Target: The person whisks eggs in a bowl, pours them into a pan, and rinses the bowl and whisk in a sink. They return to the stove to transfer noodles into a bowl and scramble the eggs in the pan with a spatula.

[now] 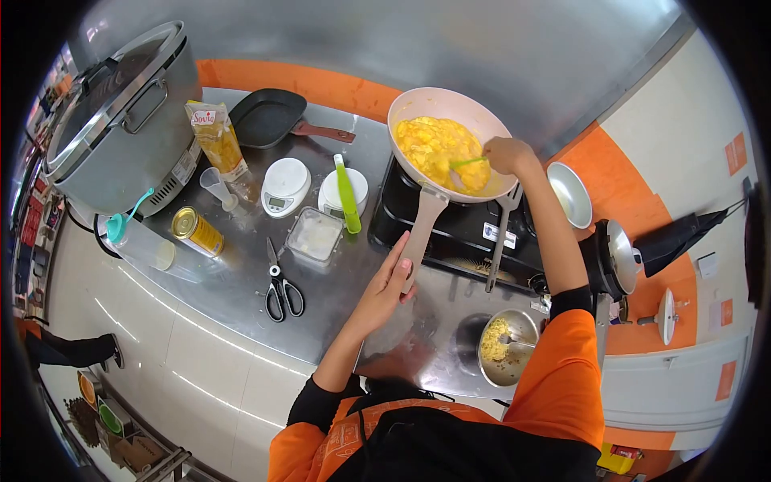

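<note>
A pale pan of yellow scrambled egg sits on the black stove. My left hand grips the pan's long handle near its end. Over the pan's right rim, my right hand holds a green utensil whose tip lies in the egg. A grey spatula rests on the stove just right of the handle.
On the steel counter lie black scissors, a plastic tub, a kitchen scale, a yellow can, a dark square pan and a big cooker. A metal bowl with yellow food stands near me.
</note>
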### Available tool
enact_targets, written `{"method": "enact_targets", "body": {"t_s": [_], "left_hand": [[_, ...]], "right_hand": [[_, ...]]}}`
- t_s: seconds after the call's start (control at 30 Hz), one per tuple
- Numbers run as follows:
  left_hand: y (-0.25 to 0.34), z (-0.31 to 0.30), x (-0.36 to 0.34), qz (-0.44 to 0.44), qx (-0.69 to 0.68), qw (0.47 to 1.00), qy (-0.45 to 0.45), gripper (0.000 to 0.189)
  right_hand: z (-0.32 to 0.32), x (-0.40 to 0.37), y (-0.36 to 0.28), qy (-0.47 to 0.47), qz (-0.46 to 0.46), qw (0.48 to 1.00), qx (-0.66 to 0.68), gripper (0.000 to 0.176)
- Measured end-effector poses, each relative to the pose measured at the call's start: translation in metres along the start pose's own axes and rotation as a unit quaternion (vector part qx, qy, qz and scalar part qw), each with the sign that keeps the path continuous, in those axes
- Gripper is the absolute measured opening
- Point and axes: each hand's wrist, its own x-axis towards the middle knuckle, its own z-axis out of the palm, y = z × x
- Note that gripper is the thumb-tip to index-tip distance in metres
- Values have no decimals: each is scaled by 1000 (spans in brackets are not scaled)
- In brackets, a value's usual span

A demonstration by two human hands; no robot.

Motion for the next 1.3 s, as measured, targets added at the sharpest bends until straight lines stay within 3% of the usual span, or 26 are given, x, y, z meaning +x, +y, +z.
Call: {"method": "enact_targets", "body": {"t_s": [0.13, 0.17, 0.27, 0.4, 0.5, 0.6, 0.7, 0.8, 0.9, 0.97, 1.07, 1.17, 1.3], "left_hand": [[-2, -2, -1, -4, -6, 1000, -7, 52], [-1, -2, -2, -7, -2, 1000, -3, 52], [1, -1, -3, -8, 5, 1000, 3, 52], [-3, -4, -2, -1, 8, 1000, -5, 52], [-2, -2, -2, -4, 5, 1000, 0, 52], [-1, -2, -2, -5, 4, 1000, 1, 52], [-5, -4, 0, -7, 18, 1000, 3, 52], [-4, -4, 0, -16, 18, 1000, 5, 52], [-3, -4, -1, -24, 13, 1000, 12, 51], [-3, -4, -1, -25, 21, 999, 19, 51], [-5, -4, -4, -27, 39, 998, 29, 51], [-4, -3, -2, -24, 52, 998, 28, 51], [-3, -3, -4, -22, 73, 997, 31, 51]], "right_hand": [[3, 20, -24, 177, -4, 978, 109, 27], [3, 27, -23, 231, -21, 970, 76, 23], [-30, -5, -23, 261, 12, 965, 0, 21], [-21, -11, 13, 155, 206, 962, -87, 22], [-4, 6, 43, 34, 213, 975, -46, 24], [12, 29, 47, 54, 147, 987, 44, 24], [17, 40, 27, 149, 33, 984, 93, 22], [-4, 26, 6, 223, -42, 971, 67, 19], [-35, -10, 3, 213, 8, 977, 21, 20], [-37, -13, 13, 164, 132, 977, -29, 21], [-20, 4, 30, 74, 247, 964, -71, 26], [5, 35, 33, 68, 234, 969, -32, 27], [10, 55, 18, 94, 136, 985, 48, 24]]}}
